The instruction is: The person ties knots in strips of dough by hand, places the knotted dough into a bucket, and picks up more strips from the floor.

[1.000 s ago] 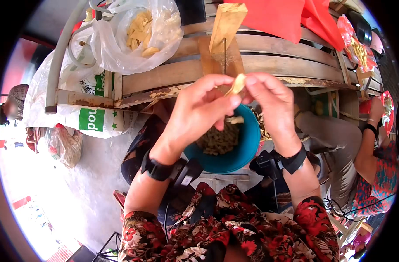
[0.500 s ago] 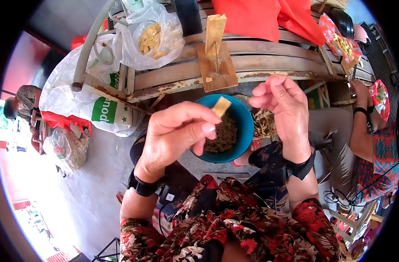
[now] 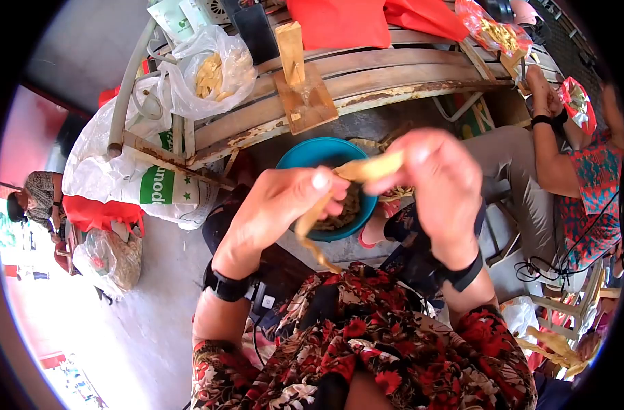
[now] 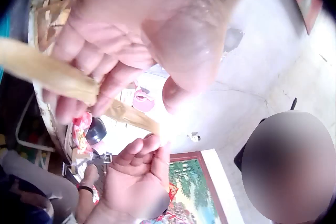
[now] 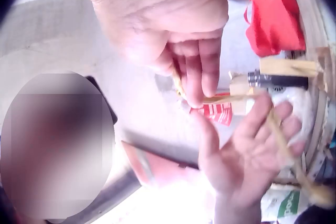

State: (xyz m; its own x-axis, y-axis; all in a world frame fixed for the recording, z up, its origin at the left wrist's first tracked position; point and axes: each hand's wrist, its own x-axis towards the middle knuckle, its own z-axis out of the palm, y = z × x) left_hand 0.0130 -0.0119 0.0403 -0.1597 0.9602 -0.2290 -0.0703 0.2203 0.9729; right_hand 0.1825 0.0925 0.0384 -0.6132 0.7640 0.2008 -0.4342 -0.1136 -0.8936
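The left hand (image 3: 271, 212) has its fingers loosely bent, with a long, limp, tan-yellow strip (image 3: 312, 225) passing between them; its thumb stands apart from the strip in the wrist views. The right hand (image 3: 441, 184) pinches the same strip between thumb and fingers; one stretch of it runs between the two hands, and a free end hangs down from the left hand, beside the red, black and cream floral clothing (image 3: 366, 335).

Below the hands is a round teal plastic bucket (image 3: 303, 149) holding small tan pieces (image 3: 344, 213); the hands and strip hide part of it.

Beyond it stands a table of curved wooden slats (image 3: 387, 65) with a rust-marked edge; on it are a flat brown wooden board (image 3: 319, 104) with a pale upright wooden block (image 3: 290, 51), a clear plastic bag (image 3: 182, 96) of yellowish pieces, a black rectangular object (image 3: 256, 34) and red material (image 3: 339, 20). A white sack with green print (image 3: 137, 181) lies left of the table; at the right sits a person in a blue-and-red patterned top (image 3: 588, 229).
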